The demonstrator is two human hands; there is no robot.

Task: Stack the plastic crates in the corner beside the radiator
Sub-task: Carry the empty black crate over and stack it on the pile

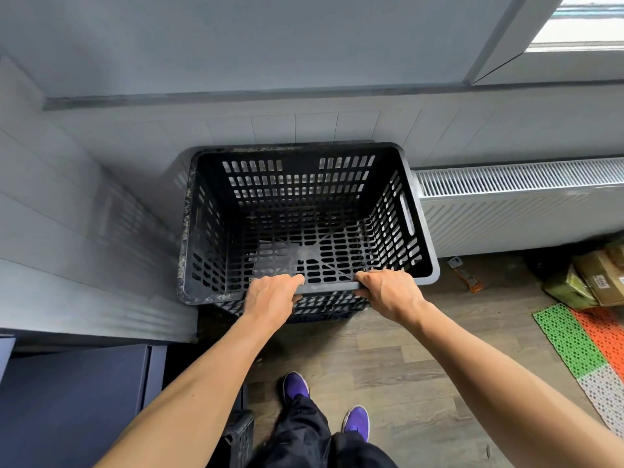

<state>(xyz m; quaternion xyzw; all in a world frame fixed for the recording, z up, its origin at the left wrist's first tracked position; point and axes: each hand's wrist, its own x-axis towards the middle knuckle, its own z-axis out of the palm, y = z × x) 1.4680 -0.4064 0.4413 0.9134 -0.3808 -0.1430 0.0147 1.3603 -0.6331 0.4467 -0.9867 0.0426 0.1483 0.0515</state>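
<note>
Both hands, left hand [270, 295] and right hand [388, 292], grip the near rim of the black crate [304, 211]; it sits in the corner beside the radiator [520, 197], apparently atop another crate; a further crate [240, 434] seems left.

Black slotted crate [304, 214] — white ribbed radiator [520, 204] — green-orange-white perforated mat [587, 342], purple shoes [295, 386].

Head view, looking steeply down, close
</note>
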